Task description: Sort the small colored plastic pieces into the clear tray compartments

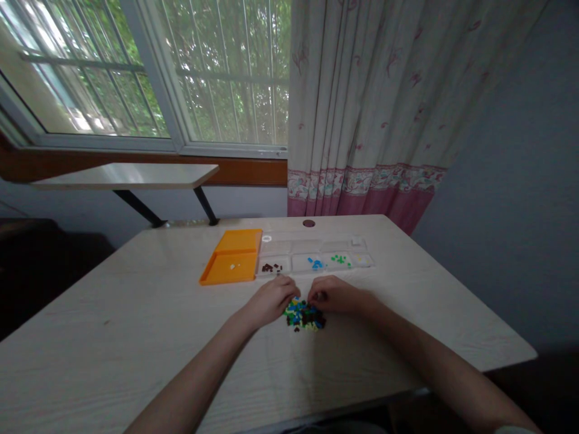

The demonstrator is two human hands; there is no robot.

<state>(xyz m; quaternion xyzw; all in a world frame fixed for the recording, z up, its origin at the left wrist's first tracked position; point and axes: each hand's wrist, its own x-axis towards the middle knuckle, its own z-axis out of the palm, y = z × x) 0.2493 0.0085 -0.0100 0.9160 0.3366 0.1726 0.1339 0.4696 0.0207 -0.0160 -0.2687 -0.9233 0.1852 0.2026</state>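
A heap of tiny coloured building bricks (304,316), mostly blue, green, brown and pale yellow, lies on the table between my hands. My left hand (277,296) reaches its left edge with curled fingers, the tips pinched at the bricks. From the other side, my right hand (337,295) has thumb and finger closed together at the heap's upper right. Whatever either pinch holds is too small to make out. Just beyond is a clear compartment tray (309,273) with brown pieces (271,267), blue pieces (315,263) and green pieces (340,260) in separate compartments.
To the tray's left lies an orange tray (230,241) with a few small white pieces (233,266). A raised shelf (136,175) on black legs stands at the table's back left. Behind the pale wooden table (136,313) are a barred window and a curtain (362,120).
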